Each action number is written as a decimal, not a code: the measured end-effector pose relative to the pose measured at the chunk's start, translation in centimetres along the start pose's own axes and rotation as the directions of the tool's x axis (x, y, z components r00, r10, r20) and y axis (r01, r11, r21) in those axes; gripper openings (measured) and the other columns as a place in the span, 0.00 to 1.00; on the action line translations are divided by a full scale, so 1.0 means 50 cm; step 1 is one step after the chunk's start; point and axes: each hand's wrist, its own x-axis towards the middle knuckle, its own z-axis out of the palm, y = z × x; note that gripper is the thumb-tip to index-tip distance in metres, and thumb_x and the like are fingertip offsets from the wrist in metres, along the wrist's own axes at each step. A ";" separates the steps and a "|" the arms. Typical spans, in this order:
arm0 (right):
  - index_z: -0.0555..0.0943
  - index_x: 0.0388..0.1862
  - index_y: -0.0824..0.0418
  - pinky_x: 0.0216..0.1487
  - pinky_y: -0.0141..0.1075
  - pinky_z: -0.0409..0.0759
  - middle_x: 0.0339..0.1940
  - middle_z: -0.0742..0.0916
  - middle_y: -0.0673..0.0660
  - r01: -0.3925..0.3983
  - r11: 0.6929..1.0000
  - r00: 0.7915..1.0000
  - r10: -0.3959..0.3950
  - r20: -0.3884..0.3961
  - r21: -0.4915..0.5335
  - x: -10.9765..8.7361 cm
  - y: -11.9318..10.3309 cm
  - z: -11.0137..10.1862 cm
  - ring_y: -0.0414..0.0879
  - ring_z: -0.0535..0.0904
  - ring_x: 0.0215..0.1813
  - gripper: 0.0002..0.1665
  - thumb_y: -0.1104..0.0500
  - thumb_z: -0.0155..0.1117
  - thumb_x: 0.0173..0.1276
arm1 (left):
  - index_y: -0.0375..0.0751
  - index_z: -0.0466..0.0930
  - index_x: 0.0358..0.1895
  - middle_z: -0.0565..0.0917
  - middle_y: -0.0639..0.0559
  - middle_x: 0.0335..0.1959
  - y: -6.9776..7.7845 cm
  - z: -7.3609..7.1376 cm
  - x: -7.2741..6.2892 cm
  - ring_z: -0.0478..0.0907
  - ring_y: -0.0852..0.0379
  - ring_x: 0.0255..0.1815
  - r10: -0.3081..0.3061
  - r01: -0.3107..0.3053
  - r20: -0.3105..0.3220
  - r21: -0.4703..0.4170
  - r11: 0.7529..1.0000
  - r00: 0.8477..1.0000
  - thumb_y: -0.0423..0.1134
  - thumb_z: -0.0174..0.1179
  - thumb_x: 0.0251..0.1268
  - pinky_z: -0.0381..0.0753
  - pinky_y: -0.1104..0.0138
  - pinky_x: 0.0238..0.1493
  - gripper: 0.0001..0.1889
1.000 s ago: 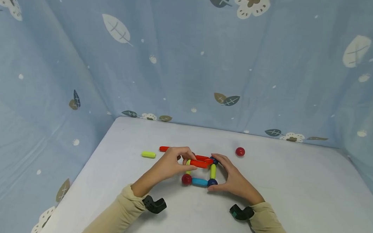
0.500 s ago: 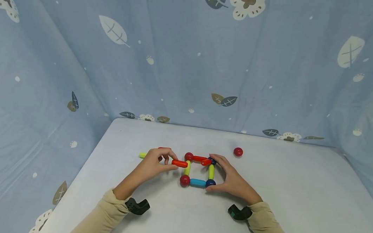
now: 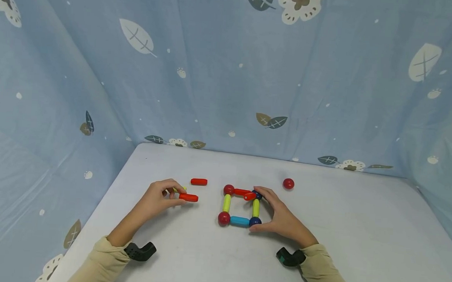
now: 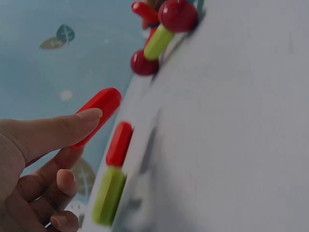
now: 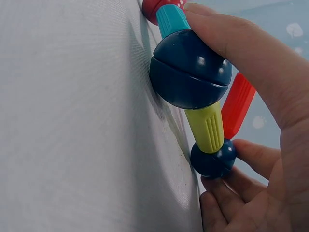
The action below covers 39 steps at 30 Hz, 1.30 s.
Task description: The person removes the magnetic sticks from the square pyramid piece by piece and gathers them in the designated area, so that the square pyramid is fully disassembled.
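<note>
My left hand (image 3: pixel 159 198) pinches a red magnetic rod (image 3: pixel 189 198) between thumb and fingers, held above the table at the left. Behind it lie a loose red rod (image 3: pixel 198 181) and a yellow-green rod (image 4: pixel 109 197), the latter mostly hidden by the hand in the head view. My right hand (image 3: pixel 281 216) grips the right side of a square frame of rods and balls, thumb at the near dark blue ball (image 5: pixel 190 70) and fingers around the far dark blue ball (image 5: pixel 213 158). A red rod (image 5: pixel 239 105) sticks up at an angle from that far ball.
The frame's left side has two red balls, the near one (image 3: pixel 224 219) joined by a light blue rod (image 3: pixel 239 221) to the right side. A loose red ball (image 3: pixel 288 184) lies behind on the white table (image 3: pixel 204 259). A patterned blue curtain (image 3: pixel 214 72) stands behind.
My left hand has drawn away from the frame to the left, carrying the red rod. The right hand stays at the frame, with the angled red rod still attached there.
</note>
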 end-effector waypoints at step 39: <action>0.62 0.82 0.47 0.74 0.67 0.66 0.81 0.67 0.53 -0.006 1.000 1.000 0.006 -0.003 -0.004 -0.001 0.000 0.001 0.59 0.61 0.82 0.65 0.36 0.85 0.48 | 0.40 0.88 0.41 0.83 0.52 0.30 -0.080 -0.075 -0.032 0.70 0.64 0.28 -0.124 0.115 0.063 0.137 0.984 0.990 0.35 0.79 0.53 0.70 0.71 0.29 0.12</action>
